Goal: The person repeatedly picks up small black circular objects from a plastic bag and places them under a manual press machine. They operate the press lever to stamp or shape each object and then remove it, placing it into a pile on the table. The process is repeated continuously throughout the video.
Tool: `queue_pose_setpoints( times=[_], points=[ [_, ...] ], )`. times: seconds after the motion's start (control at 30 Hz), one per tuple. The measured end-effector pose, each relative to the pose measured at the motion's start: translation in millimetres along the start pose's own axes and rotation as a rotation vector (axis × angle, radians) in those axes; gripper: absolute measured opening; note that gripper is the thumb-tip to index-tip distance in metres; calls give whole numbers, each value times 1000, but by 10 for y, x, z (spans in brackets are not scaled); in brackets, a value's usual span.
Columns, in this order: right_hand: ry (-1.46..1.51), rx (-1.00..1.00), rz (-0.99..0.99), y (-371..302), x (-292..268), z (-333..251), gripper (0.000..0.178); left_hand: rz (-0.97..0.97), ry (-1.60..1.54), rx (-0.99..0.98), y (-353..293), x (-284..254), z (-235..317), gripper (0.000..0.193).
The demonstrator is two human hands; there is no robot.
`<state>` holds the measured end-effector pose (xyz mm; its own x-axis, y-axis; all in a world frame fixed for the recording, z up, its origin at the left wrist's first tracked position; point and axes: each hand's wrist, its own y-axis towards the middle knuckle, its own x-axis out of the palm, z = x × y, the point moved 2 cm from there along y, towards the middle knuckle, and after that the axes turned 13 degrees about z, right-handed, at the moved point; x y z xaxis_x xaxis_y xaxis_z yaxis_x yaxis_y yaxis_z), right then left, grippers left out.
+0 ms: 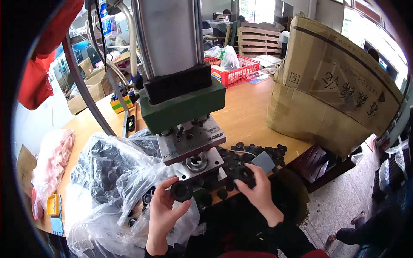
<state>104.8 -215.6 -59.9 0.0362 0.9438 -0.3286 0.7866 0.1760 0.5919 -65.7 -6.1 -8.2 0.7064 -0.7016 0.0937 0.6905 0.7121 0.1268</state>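
Note:
My left hand [162, 210] grips a black ring-shaped part [181, 191] between thumb and fingers, just in front of a bench press. To its right, my right hand [261, 192] has thumb and fingers around another black round part [244, 175], partly hidden by the fingers. Between and beyond the hands stands the lower steel die [211, 160], with a round metal ring [196, 162] in it. A steel upper plate [193, 139] hangs over it beneath a green block [185, 105]. Many small black round pieces [275, 152] lie loose beside my right hand, around a grey block [263, 161].
A clear plastic bag [103, 172] of dark parts spreads left of the press. A large cardboard box [327, 81] stands at the right, a red crate [245, 69] at the back. Farther left are a pink bundle [56, 152] and a yellow tray [53, 204].

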Motion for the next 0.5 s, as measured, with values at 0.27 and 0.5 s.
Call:
queue_pose_setpoints(
  times=[0.27,0.5],
  points=[
    [-648,321,-170,-852,-1467,1757,89,104,445,268,347,234,-42,61],
    [-569,310,-130,-755,-1372,1648,58,135,500,215,524,437,-49,52]
  ],
)
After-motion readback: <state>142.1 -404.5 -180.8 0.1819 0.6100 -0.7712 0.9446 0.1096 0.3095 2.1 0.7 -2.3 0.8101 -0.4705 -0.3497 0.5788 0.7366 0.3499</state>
